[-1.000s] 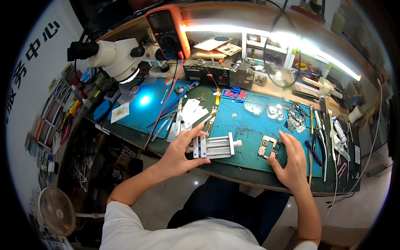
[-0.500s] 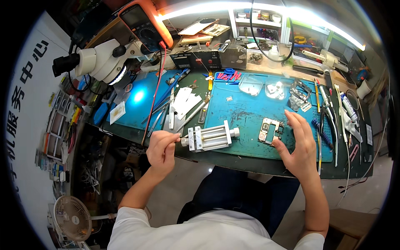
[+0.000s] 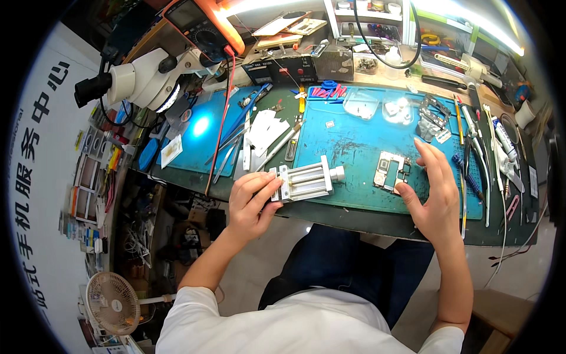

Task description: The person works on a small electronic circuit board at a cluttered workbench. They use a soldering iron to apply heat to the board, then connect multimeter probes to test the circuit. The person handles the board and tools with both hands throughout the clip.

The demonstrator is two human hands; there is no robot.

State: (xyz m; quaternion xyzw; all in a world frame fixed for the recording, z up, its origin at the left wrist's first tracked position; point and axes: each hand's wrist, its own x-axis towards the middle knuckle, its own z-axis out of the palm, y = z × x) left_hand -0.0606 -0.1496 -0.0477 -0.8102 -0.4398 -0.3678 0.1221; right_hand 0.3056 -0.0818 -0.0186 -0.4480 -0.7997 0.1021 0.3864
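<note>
My left hand [image 3: 250, 206] is closed around the left end of a silver metal clamp fixture [image 3: 307, 180], which lies on the front part of the bench. Its fingers cover the knob at that end. The fixture has parallel rods and a round knob at its right end. My right hand [image 3: 437, 197] is open, fingers spread and curved, at the right edge of a phone circuit board [image 3: 385, 166] with a rectangular cut-out. The thumb tip is at the board's lower right corner; whether it touches I cannot tell.
Under the board is a blue work mat [image 3: 354, 147]. Clear plastic trays [image 3: 361, 105] stand behind, and several tools, including a blue-handled screwdriver [image 3: 469, 175], lie at right. A microscope [image 3: 138, 76] and an orange multimeter [image 3: 203, 29] stand at back left; a red lead [image 3: 224, 124] crosses the bench.
My left hand has gone from pinching near the fixture's left knob to wrapping its fingers over that end. My right hand stays open beside the board. The whole view has shifted slightly.
</note>
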